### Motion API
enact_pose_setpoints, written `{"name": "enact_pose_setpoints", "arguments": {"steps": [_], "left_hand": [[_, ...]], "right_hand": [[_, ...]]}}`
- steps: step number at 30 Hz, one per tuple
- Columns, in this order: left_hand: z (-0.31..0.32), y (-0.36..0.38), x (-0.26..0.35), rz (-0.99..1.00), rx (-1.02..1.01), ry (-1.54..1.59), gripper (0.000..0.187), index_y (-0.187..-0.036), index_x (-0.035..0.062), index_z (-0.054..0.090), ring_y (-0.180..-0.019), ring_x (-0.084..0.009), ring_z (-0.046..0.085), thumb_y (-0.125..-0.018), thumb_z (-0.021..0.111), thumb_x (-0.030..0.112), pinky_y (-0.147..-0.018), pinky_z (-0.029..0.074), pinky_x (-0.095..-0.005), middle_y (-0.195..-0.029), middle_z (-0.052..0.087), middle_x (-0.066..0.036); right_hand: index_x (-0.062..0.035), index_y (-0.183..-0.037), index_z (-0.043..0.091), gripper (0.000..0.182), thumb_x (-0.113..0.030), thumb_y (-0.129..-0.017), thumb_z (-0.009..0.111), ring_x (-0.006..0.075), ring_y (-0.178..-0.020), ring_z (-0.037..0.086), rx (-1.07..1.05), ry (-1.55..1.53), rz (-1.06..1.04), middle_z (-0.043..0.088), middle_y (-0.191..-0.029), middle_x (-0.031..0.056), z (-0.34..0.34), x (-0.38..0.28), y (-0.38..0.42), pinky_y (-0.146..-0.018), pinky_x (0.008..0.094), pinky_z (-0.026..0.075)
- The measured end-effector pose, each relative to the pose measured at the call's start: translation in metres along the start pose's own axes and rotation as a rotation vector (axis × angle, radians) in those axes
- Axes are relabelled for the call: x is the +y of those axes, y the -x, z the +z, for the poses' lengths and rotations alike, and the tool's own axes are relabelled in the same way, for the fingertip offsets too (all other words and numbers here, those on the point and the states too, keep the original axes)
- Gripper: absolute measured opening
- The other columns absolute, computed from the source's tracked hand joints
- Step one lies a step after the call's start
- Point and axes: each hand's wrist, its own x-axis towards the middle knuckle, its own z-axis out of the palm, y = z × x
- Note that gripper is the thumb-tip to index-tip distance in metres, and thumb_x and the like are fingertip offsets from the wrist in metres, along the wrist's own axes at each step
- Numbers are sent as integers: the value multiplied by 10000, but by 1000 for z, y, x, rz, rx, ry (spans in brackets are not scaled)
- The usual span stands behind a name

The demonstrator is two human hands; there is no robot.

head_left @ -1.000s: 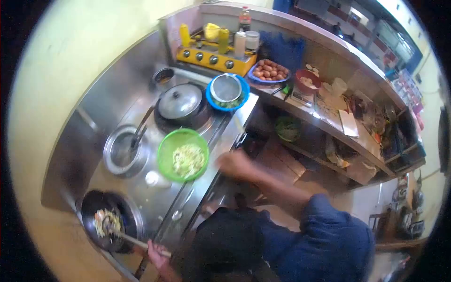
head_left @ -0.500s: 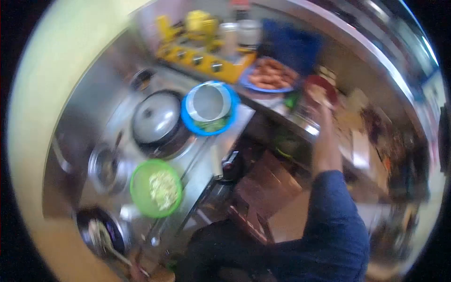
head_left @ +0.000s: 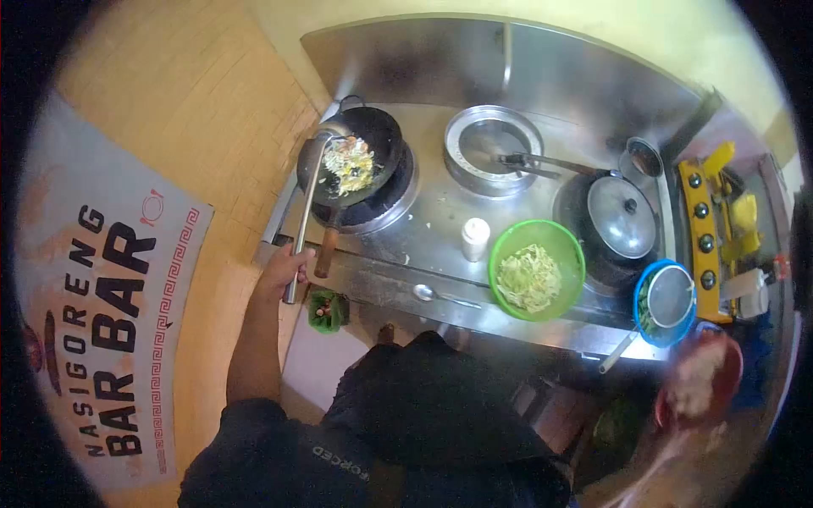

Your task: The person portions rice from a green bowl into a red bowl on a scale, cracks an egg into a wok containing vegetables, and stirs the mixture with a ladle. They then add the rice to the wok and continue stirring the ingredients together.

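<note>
We note right hand, earlier empty, now blurred beneath red bowl off bench's right end, grip indistinct. Left hand stays closed round spatula in wok.

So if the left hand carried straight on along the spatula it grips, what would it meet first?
Probably the food in the wok: the left hand holds the spatula, which already reaches it.

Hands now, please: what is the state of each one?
Left hand: closed on the spatula handle.
Right hand: blurred, by a red bowl; grip cannot be told.
</note>
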Motion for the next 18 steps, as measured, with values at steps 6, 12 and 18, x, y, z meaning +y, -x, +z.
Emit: {"name": "enact_pose_setpoints", "arguments": {"steps": [6, 12, 18], "left_hand": [[-94, -19, -13, 164, -123, -165, 198, -861, 66, 507, -504, -85, 484, -854, 651, 201, -425, 438, -249, -642, 499, 0], [-143, -34, -30, 147, -169, -151, 208, -896, 38, 524, -489, -93, 490, -848, 653, 194, -437, 455, -256, -650, 500, -13], [-175, -45, -39, 103, -303, -5, 185, -908, 24, 518, -493, -102, 503, -843, 636, 151, -443, 449, -267, -653, 509, -27]], "right_hand": [[7, -1411, 255, 693, 57, -781, 538, 247, -1284, 383, -793, -83, -155, 387, -1397, 157, 298, -65, 153, -1062, 359, 315], [-327, -1434, 249, 814, 9, -765, 568, 403, -1040, 584, -922, 349, -856, 336, -1407, 252, 581, -67, 294, -788, 411, 529], [-466, -1417, 177, 817, -65, -804, 537, 430, -910, 629, -901, 794, -1167, 131, -1465, 310, 689, -61, 378, -669, 440, 555]]}}
